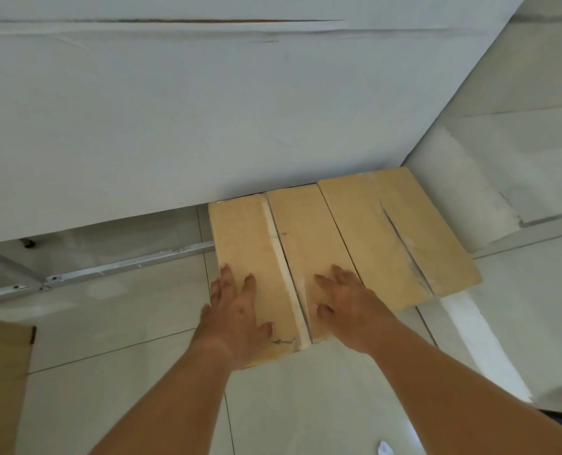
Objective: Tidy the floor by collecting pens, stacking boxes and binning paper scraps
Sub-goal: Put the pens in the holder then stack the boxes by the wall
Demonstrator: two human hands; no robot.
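Observation:
Two tan cardboard boxes lie side by side on the tiled floor, pushed against a white wall panel. The nearer box [273, 231] has two taped top flaps. My left hand [237, 310] rests flat on its left flap, fingers spread. On the right flap my right hand [345, 300] lies flat as well. The second box [388, 224] sits to the right, its top seam split. A small white paper scrap [384, 449] lies on the floor at the bottom edge. No pens are in view.
A metal frame rail [125, 267] runs along the floor on the left under the white panel [207, 110]. Another cardboard piece [0, 372] shows at the left edge. A white wall [519, 159] closes the right side.

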